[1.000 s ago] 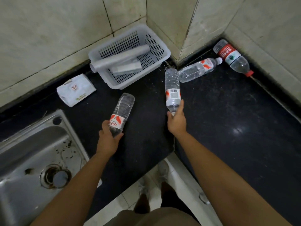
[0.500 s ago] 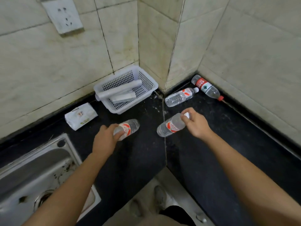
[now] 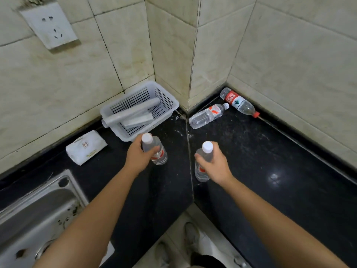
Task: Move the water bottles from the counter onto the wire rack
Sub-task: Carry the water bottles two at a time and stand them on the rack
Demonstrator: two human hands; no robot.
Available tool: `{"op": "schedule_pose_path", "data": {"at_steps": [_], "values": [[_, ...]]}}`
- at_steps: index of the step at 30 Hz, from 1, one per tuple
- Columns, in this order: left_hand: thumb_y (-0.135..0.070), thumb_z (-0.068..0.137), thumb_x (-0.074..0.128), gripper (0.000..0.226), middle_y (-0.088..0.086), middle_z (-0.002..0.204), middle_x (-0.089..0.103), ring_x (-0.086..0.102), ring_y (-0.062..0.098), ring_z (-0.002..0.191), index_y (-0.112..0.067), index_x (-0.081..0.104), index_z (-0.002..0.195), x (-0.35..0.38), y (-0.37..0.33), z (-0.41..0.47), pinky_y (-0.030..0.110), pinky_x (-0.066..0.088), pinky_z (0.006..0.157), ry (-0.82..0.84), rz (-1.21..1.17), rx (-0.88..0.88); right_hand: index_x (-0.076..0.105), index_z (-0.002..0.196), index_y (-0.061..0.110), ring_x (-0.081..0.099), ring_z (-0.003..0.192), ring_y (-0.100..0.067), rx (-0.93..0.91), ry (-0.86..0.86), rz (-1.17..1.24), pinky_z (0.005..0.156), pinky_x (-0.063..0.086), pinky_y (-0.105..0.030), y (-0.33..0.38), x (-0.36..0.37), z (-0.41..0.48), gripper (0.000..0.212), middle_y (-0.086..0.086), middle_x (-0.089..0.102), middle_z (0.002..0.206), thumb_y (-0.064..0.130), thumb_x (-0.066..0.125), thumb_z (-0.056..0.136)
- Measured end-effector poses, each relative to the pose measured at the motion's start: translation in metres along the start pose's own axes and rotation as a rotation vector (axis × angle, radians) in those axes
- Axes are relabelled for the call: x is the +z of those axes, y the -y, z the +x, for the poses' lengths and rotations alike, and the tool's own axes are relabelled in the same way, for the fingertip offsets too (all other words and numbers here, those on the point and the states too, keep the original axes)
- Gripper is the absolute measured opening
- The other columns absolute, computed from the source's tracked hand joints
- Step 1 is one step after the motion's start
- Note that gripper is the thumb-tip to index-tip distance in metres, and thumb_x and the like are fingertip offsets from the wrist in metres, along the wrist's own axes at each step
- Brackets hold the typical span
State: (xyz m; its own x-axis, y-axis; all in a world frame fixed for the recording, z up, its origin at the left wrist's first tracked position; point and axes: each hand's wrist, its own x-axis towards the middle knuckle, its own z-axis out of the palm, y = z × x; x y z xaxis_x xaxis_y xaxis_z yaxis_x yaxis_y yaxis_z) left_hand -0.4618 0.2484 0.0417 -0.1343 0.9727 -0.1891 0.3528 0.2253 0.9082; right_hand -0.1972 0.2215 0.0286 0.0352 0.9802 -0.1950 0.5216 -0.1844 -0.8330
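My left hand (image 3: 137,155) grips a clear water bottle (image 3: 157,154) with a white cap, held upright above the black counter (image 3: 270,161). In my right hand (image 3: 217,165) is a second clear bottle (image 3: 201,171), also upright with its white cap toward me. Two more bottles lie on their sides in the far corner: a clear one with a white cap (image 3: 207,115) and one with a red label and red cap (image 3: 238,102) against the wall. No wire rack is in view.
A white perforated plastic basket (image 3: 168,101) with grey rolls stands against the wall. A white tissue pack (image 3: 86,147) lies left of it. A steel sink (image 3: 36,215) sits at lower left. A wall socket (image 3: 50,24) is upper left. Floor and shoes show below.
Both hands have lifted their bottles off the counter and turned them from lying flat to upright, caps toward me. The camera has tilted up.
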Motion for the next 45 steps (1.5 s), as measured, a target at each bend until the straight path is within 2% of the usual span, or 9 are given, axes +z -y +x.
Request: {"op": "schedule_pose_path", "data": {"at_steps": [4,9,13,19,22,27,33,40,45], "values": [[-0.026,0.080,0.085,0.052,-0.010,0.116,0.064,0.062,0.010,0.108,-0.027,0.056,0.123,0.025,-0.001,0.023,0.029,0.050,0.093,0.164,-0.008,-0.077,0.050,0.111,0.035,0.061,0.099,-0.005,-0.005,0.003,0.029,0.083,0.049,-0.020,-0.012,0.003,0.001,0.048,0.010,0.062,0.108,0.041,0.084,0.077],[-0.023,0.074,0.089,0.055,-0.008,0.109,0.064,0.063,0.006,0.097,-0.026,0.057,0.119,0.061,0.002,0.017,0.010,0.048,0.068,0.225,-0.061,-0.198,0.053,0.113,0.035,0.064,0.099,-0.003,0.021,-0.030,0.139,0.085,0.053,-0.020,-0.023,0.002,0.009,0.053,0.011,0.066,0.106,0.042,0.088,0.074],[-0.036,0.072,0.088,0.056,-0.008,0.111,0.066,0.064,0.008,0.102,-0.027,0.059,0.119,0.069,-0.010,0.018,0.021,0.049,0.080,0.283,0.023,-0.165,0.057,0.110,0.033,0.066,0.099,-0.008,0.130,-0.106,0.194,0.091,0.057,-0.040,-0.023,-0.010,0.014,0.049,0.009,0.067,0.104,0.057,0.080,0.076],[-0.074,0.064,0.077,0.084,0.007,0.118,0.074,0.072,0.022,0.106,-0.017,0.065,0.124,0.052,-0.046,0.011,0.040,0.053,0.095,0.446,-0.193,-0.257,0.061,0.095,0.027,0.065,0.088,-0.011,0.108,-0.288,0.207,0.078,0.052,-0.028,0.003,-0.046,-0.006,0.036,0.007,0.069,0.093,0.059,0.072,0.083],[-0.085,0.053,0.073,0.097,0.006,0.113,0.076,0.074,0.021,0.104,-0.016,0.067,0.121,0.058,-0.074,-0.010,0.040,0.056,0.092,0.521,-0.157,-0.150,0.065,0.091,0.022,0.064,0.087,-0.014,0.116,-0.456,0.297,0.075,0.046,-0.029,0.016,-0.072,-0.028,0.038,0.011,0.068,0.084,0.059,0.059,0.093],[-0.059,0.086,0.066,0.047,0.002,0.100,0.077,0.074,0.019,0.096,-0.017,0.071,0.104,0.083,-0.104,-0.058,0.027,0.053,0.078,0.489,-0.126,0.073,0.071,0.090,0.025,0.071,0.091,-0.013,0.125,-0.645,0.390,0.084,0.055,-0.031,0.011,-0.097,-0.104,0.071,0.001,0.076,0.090,0.083,0.033,0.079],[-0.085,0.063,0.052,0.077,0.002,0.095,0.074,0.071,0.015,0.091,-0.016,0.064,0.096,0.141,-0.122,-0.137,0.033,0.053,0.079,0.607,-0.129,0.217,0.075,0.087,0.019,0.068,0.083,-0.012,0.211,-0.782,0.461,0.084,0.053,-0.035,-0.018,-0.122,-0.234,0.076,0.001,0.074,0.084,0.090,0.055,0.067],[-0.078,0.069,0.061,0.064,0.001,0.090,0.075,0.073,0.021,0.089,-0.019,0.066,0.092,0.231,-0.157,-0.277,0.048,0.058,0.084,0.972,-0.023,0.439,0.077,0.084,0.017,0.069,0.079,-0.015,0.292,-1.013,0.621,0.084,0.056,-0.038,-0.041,-0.161,-0.393,0.051,-0.006,0.075,0.082,0.067,0.062,0.082],[-0.077,0.074,0.061,0.057,0.001,0.081,0.071,0.071,0.022,0.079,-0.020,0.064,0.084,0.286,-0.169,-0.398,0.052,0.058,0.077,1.102,-0.011,0.659,0.073,0.089,0.010,0.066,0.075,-0.010,0.288,-1.230,0.548,0.076,0.054,-0.029,-0.073,-0.195,-0.510,0.058,-0.011,0.073,0.085,0.066,0.059,0.082]]}}
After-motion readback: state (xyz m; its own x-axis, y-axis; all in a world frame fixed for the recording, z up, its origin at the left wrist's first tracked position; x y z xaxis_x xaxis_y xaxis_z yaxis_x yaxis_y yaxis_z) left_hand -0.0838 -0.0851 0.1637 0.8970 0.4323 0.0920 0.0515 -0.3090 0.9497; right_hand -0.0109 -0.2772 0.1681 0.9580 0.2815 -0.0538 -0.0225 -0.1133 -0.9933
